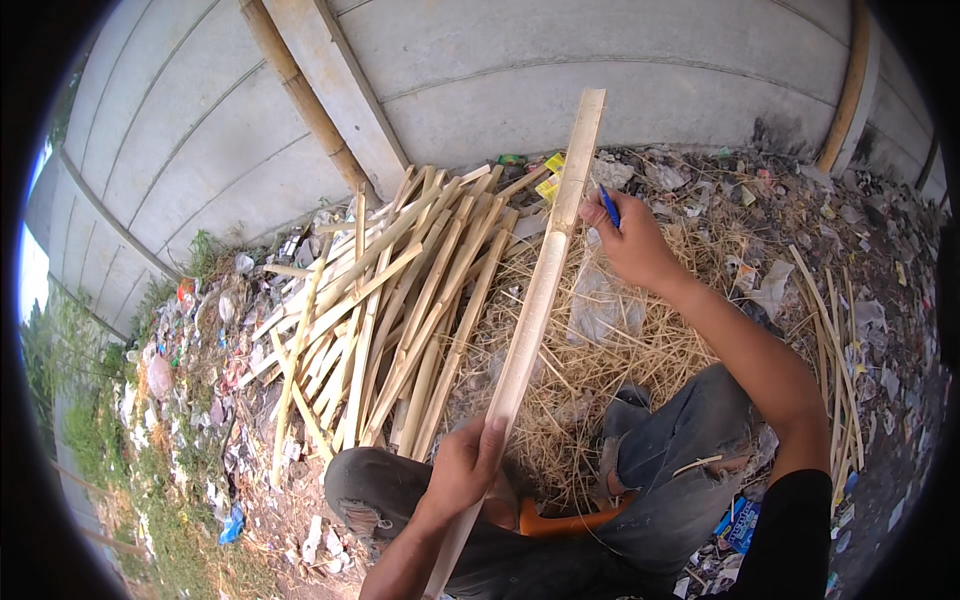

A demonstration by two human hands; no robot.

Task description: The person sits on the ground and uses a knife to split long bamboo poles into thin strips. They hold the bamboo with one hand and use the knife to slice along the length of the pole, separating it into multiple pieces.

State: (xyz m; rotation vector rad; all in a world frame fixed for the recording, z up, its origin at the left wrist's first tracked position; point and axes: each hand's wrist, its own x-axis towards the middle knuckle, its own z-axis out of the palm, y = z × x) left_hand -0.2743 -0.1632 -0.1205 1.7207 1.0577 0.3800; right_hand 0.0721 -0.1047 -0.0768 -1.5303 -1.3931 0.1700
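Observation:
A long split bamboo strip [541, 283] slants across the middle, its hollow pale inner face turned up and a node partway along it. My left hand [466, 468] is closed around its lower part, thumb on top, above my left knee. Farther up, near the node, my right hand [636, 243] is beside the strip's right edge with its fingers closed. A slim blue tool [609, 206] sticks out of that grip; its exact kind is partly hidden by the fingers. Whether the right hand also touches the strip I cannot tell.
Left of the strip lies a big pile of split bamboo pieces [385, 310]. Thin bamboo shavings [640, 345] cover the ground before my legs. Several thin strips [835, 350] lie at right. Litter surrounds all this, and a concrete wall [600, 75] with bamboo poles stands behind.

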